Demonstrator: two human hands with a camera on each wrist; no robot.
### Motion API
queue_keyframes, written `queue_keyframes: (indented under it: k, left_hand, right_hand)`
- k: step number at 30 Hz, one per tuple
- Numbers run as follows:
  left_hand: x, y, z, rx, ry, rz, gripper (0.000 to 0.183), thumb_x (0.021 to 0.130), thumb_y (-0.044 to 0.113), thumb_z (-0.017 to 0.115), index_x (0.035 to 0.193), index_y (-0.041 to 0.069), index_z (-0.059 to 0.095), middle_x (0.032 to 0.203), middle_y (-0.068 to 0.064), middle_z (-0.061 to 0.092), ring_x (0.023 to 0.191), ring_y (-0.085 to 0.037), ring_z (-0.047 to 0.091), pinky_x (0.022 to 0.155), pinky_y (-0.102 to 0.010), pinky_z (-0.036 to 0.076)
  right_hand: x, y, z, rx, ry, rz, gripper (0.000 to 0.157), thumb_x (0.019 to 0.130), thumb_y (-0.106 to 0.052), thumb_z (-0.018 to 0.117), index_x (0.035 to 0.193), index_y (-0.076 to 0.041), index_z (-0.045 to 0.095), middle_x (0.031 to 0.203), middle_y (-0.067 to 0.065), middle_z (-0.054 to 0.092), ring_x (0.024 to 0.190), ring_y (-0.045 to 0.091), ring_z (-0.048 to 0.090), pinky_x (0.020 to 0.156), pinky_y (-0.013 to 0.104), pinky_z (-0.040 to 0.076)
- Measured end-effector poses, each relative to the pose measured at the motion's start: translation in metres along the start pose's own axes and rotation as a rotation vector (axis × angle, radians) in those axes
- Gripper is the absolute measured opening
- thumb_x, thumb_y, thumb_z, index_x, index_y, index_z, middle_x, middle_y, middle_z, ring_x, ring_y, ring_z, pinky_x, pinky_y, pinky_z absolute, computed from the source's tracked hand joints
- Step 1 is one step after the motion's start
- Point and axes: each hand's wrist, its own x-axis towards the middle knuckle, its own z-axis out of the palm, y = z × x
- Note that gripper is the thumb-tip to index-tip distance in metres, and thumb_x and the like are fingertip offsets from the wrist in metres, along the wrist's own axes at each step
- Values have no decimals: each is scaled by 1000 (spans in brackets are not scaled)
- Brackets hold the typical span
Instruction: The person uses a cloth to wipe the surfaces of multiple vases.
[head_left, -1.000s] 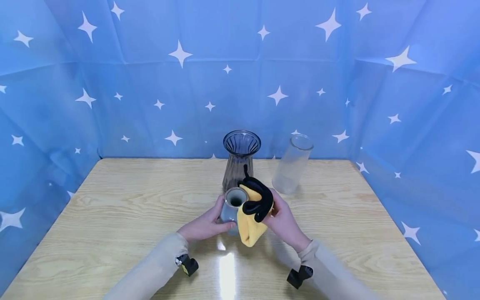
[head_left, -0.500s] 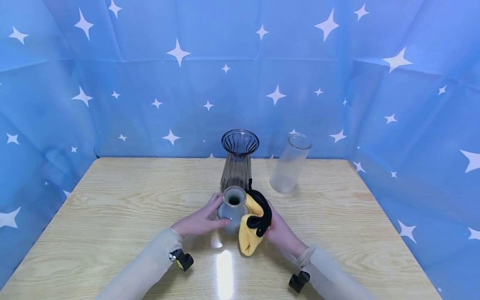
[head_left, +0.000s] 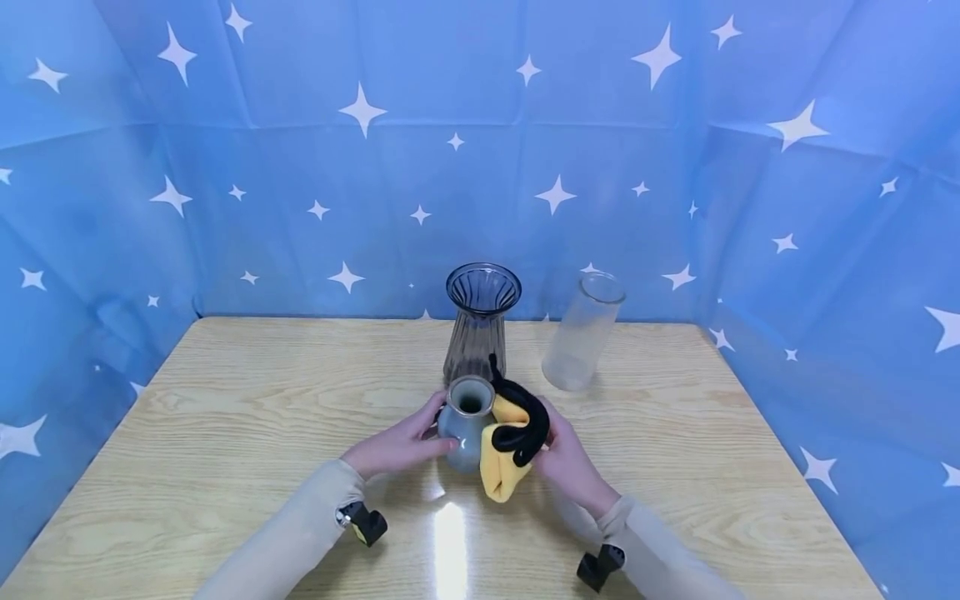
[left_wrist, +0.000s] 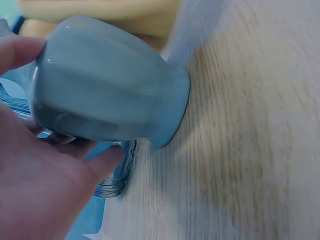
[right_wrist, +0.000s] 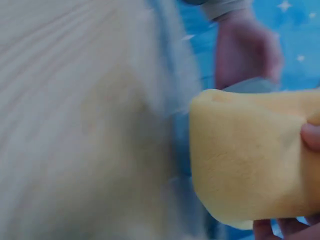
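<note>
A small grey-blue glazed vase (head_left: 465, 437) with a narrow neck is upright at the middle of the head view. My left hand (head_left: 401, 442) grips it from the left, thumb across its front. In the left wrist view the vase (left_wrist: 105, 82) lies sideways across the picture, its flared foot close over the wood. My right hand (head_left: 567, 467) pinches a folded yellow cloth (head_left: 501, 467) with black edging, which overlaps the vase's right side. Thumb and fingertips clasp the cloth (right_wrist: 245, 155) in the right wrist view.
Just behind the small vase stands a ribbed smoky glass vase (head_left: 480, 333) with a wide rim. To its right is a clear cylindrical glass vase (head_left: 583, 337). The wooden table (head_left: 247, 408) is enclosed by blue curtains (head_left: 315, 158) with white stars.
The cloth has shifted down and slightly right, from across the vase's front to beside it. More of the vase's body shows now. Both hands keep hold of their things.
</note>
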Motion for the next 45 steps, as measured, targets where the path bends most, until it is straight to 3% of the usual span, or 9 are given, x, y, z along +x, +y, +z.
queue_keyframes:
  k: [6, 13, 17, 23, 27, 33, 35, 40, 45]
  left_hand:
    - [1, -1, -2, -5, -4, -14, 68, 96, 22, 56, 152, 14, 18, 154, -15, 22, 140, -37, 22, 110, -49, 29]
    - [1, -2, -5, 13, -1, -6, 73, 96, 25, 59, 154, 10, 17, 156, -16, 21, 141, -37, 20, 112, -49, 25]
    - [1, -3, -6, 9, 7, 5, 73, 95, 24, 60, 153, 9, 19, 154, -17, 24, 141, -37, 22, 112, -48, 25]
    - [1, -3, -4, -5, 10, 0, 69, 95, 23, 60, 151, 9, 23, 153, -18, 27, 139, -41, 24, 110, -51, 28]
    - [3, -2, -3, -16, 12, 6, 66, 95, 24, 59, 150, 10, 25, 153, -16, 28, 139, -40, 25, 110, -51, 28]
    - [4, -2, -3, 8, 21, -6, 73, 95, 26, 59, 153, 9, 19, 155, -16, 23, 140, -38, 24, 111, -52, 25]
    - [5, -2, -3, 18, 24, -18, 76, 94, 28, 60, 154, 10, 16, 156, -16, 20, 140, -37, 23, 111, -52, 24]
    - [4, -4, -2, 30, 23, -30, 76, 95, 28, 60, 154, 10, 16, 156, -17, 20, 140, -38, 24, 111, -52, 25]
    - [2, -4, -2, 0, 21, -10, 69, 96, 25, 60, 152, 10, 22, 153, -17, 26, 139, -37, 27, 110, -49, 30]
  right_hand:
    - [10, -22, 3, 44, 61, -47, 40, 82, 14, 64, 119, -1, 57, 107, 4, 58, 97, 13, 54, 83, 28, 49]
    - [2, -11, 6, -62, 14, -53, 46, 79, 17, 64, 119, -5, 54, 110, 5, 57, 102, 14, 53, 87, 31, 48]
    - [-4, 0, 5, -31, -6, 11, 64, 79, 17, 63, 137, -5, 47, 128, 11, 54, 113, 18, 51, 94, 29, 45]
    - [-12, 16, 5, -80, -57, 162, 65, 90, -3, 66, 148, -14, 39, 143, 7, 48, 124, 20, 47, 100, 28, 40]
    - [-9, 16, 8, -202, -46, 196, 63, 91, -21, 69, 148, -18, 40, 137, 6, 53, 114, 19, 55, 93, 32, 47]
    - [-4, 10, 15, -431, 13, 159, 49, 85, -23, 75, 126, -4, 56, 99, 7, 66, 83, 19, 61, 71, 33, 51]
    - [-4, 11, 16, -406, 33, 167, 49, 85, -26, 75, 126, -6, 57, 97, 5, 65, 82, 17, 60, 71, 32, 51]
    - [-2, 10, 8, -146, 51, 227, 56, 87, -23, 75, 137, -13, 53, 123, 7, 62, 94, 17, 60, 75, 29, 53]
    - [5, -11, 0, 22, 144, 203, 36, 82, 3, 71, 117, -2, 63, 112, 10, 64, 96, 16, 57, 77, 26, 51]
